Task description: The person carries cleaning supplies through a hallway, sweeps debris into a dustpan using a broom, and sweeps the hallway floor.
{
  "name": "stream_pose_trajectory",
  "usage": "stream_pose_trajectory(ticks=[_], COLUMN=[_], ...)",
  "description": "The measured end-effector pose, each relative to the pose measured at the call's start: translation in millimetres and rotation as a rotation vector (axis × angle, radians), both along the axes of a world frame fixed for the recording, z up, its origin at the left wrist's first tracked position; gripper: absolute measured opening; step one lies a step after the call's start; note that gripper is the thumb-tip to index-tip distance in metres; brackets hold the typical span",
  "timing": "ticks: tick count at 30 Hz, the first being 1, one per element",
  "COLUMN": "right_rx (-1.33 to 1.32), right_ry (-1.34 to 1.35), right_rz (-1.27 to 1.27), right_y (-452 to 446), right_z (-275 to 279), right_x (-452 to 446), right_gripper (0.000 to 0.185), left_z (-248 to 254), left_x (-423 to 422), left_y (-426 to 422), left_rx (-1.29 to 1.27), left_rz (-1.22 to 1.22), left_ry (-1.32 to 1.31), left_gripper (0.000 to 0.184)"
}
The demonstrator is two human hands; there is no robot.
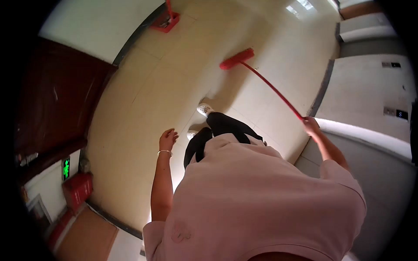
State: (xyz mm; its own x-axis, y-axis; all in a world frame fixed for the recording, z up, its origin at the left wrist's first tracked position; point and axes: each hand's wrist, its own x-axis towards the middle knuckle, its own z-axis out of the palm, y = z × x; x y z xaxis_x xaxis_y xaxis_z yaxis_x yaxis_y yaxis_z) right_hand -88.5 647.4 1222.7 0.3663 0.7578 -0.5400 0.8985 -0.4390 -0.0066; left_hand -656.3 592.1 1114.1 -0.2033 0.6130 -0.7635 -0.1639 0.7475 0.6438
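Observation:
My right hand [310, 125] is wrapped round the upper end of the red handle of a broom [274, 89]. The broom's red head [237, 58] is at the floor, ahead of my feet and tilted in view. My left hand [168, 139], with a pale bracelet at the wrist, hangs out to my left. Its fingers are loosely bent and somewhat apart, with nothing in them. My white shoes [203, 109] stand on the floor between the two hands.
A red dustpan [166, 22] with bits in it stands by the left wall. A dark red door [61, 95], a red box [78, 190] and a green lit sign [65, 168] line the left side. Elevator panels [395, 114] are on the right wall above a grey door. Shiny beige tiles [130, 117] cover the floor.

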Motion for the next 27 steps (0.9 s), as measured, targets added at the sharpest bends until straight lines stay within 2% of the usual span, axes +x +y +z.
stream_pose_trajectory(ticks=[2, 3, 4, 6, 7, 9, 10, 11, 12, 13, 14, 16, 18, 19, 20, 22, 23, 24, 25, 27], right_rx=[-0.087, -0.051, -0.068, -0.161, -0.074, -0.263, -0.453, -0.496, -0.562, -0.558, -0.562, -0.705, -0.643, -0.58, -0.527, -0.498, -0.391, -0.425, -0.345, -0.297], right_ry=[0.279, 0.553, 0.696, 0.958, 1.054, 1.252, 1.501, 1.47, 1.289, 1.312, 1.282, 1.359, 1.232, 1.229, 1.203, 1.249, 1.303, 1.331, 1.369, 1.363], right_rz=[-0.333, -0.391, -0.606, -0.744, -0.71, -0.895, -0.943, -0.924, -0.854, -0.796, -0.867, -0.822, -0.939, -1.099, -1.108, -1.044, -1.161, -1.135, -1.205, -1.231], right_y=[-8.1, -11.3, -1.8, 26.9, 40.1, 66.5, 72.4, 73.9, 69.9, 70.0, 72.6, 74.7, 89.1, 100.0, 110.3, 134.0, 145.6, 159.2, 172.8, 206.1], right_z=[-13.2, -29.7, -32.8, -64.3, -61.1, -63.2, -91.8, -111.9, -69.5, -89.0, -84.9, -108.6, -128.5, -139.4, -150.2, -158.3, -174.6, -198.2, -203.5, -175.4], right_x=[-55.2, -78.1, -120.6, -186.2, -229.7, -297.5, -327.7, -358.8, -382.1, -397.6, -412.0, -423.9, -428.8, -430.9, -425.0, -405.9, -403.3, -391.5, -383.4, -369.0], right_gripper=[0.032, 0.033, 0.029, 0.025, 0.023, 0.015, 0.014, 0.014, 0.015, 0.014, 0.013, 0.012, 0.014, 0.018, 0.02, 0.018, 0.018, 0.02, 0.017, 0.01], left_z=[22.5, 35.2, 51.9, 86.5, 88.6, 101.0, 107.2, 103.8, 95.0, 91.4, 99.5, 75.4, 66.7, 67.0, 66.0, 62.3, 58.4, 53.4, 50.1, 39.5], left_x=[29.8, 44.5, 60.9, 91.4, 98.4, 104.4, 100.2, 88.4, 74.9, 60.8, 50.8, 25.6, 25.2, 31.3, 38.4, 52.8, 60.1, 67.2, 74.7, 87.6], left_y=[26.5, 38.4, 49.0, 66.5, 70.2, 71.3, 73.7, 76.1, 73.0, 73.7, 75.4, 68.6, 72.5, 81.1, 89.9, 118.6, 134.4, 150.6, 166.8, 197.8], left_rx=[0.016, 0.026, 0.058, -0.001, -0.066, -0.173, -0.207, -0.199, -0.208, -0.219, -0.318, -0.39, -0.421, -0.435, -0.439, -0.314, -0.286, -0.261, -0.235, -0.185], left_rz=[-0.073, -0.137, -0.222, -0.369, -0.416, -0.373, -0.349, -0.343, -0.207, -0.069, 0.076, 0.136, 0.109, 0.08, 0.105, -0.014, -0.063, -0.113, -0.183, -0.281], left_ry=[-0.196, -0.318, -0.391, -0.442, -0.467, -0.563, -0.594, -0.573, -0.652, -0.732, -0.591, -0.665, -0.683, -0.627, -0.622, -0.521, -0.493, -0.464, -0.42, -0.358], left_gripper=[0.026, 0.027, 0.03, 0.033, 0.036, 0.036, 0.034, 0.034, 0.032, 0.029, 0.022, 0.018, 0.016, 0.015, 0.015, 0.016, 0.017, 0.018, 0.019, 0.02])
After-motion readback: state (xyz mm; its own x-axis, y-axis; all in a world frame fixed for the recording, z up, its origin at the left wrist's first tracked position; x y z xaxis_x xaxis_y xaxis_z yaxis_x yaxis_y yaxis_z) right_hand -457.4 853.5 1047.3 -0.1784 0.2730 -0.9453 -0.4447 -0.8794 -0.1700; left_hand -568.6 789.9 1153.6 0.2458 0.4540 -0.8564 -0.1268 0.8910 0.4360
